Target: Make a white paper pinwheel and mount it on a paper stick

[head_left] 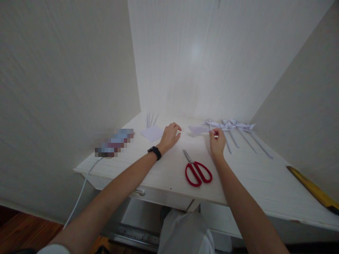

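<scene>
My right hand (217, 141) pinches the right end of a folded piece of white paper (198, 129), holding it just over the desk. Nothing shows in my left hand (170, 135), whose fingers are apart and curved above the desktop, with a black watch on the wrist. Beside it on the left lies a square of white paper (152, 133). Red-handled scissors (195, 170) rest between my forearms, blades pointing away from me. Several folded paper flowers (233, 125) on rolled paper stems lie to the right of my right hand.
Several thin paper sticks (150, 120) lie at the back left. A pixelated device (115, 143) with a white cable (83, 190) sits on the left. A yellow tool (312, 187) lies at the right edge. Walls enclose the white desk (254, 187) on three sides.
</scene>
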A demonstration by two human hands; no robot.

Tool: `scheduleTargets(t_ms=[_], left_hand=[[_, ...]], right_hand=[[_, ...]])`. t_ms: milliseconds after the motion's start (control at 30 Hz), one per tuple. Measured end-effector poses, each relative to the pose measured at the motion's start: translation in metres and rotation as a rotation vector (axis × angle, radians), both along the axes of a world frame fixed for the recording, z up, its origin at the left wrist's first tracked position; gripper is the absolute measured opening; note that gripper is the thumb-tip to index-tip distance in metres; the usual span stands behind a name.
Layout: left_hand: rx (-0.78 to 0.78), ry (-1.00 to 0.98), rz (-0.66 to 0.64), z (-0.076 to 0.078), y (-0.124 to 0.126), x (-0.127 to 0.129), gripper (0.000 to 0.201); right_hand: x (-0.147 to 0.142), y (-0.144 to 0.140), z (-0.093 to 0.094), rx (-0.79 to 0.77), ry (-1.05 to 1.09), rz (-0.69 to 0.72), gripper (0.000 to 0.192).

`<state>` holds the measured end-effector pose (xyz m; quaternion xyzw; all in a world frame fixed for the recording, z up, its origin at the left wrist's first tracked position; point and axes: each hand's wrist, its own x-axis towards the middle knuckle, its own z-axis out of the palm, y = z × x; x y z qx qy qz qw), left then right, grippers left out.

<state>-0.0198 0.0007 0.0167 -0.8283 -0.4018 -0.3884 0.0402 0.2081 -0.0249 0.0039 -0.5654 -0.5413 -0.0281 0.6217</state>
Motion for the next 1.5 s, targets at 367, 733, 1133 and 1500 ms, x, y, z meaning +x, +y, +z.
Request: scheduleTargets(t_ms=[367, 733, 1133, 1500], left_hand=[[0.056, 0.027, 0.0, 0.008, -0.01, 0.004, 0.04], [0.196, 0.191, -0.149, 0.01, -0.016, 0.01, 0.013], [0.142, 0.218, -0.197, 0.012, -0.02, 0.011, 0.01], [0.143, 0.239, -0.21, 0.012, -0.02, 0.012, 0.009]], right_hand=[[-0.01, -0.002, -0.002, -0.053, -0.245, 0.111, 0.012], [-0.03, -0.017, 0.006, -0.117, -0.643, 0.263, 0.013], [-0.035, -0.018, 0.005, -0.138, -0.708, 0.293, 0.011], [-0.035, -0.019, 0.006, -0.151, -0.68, 0.3, 0.011]])
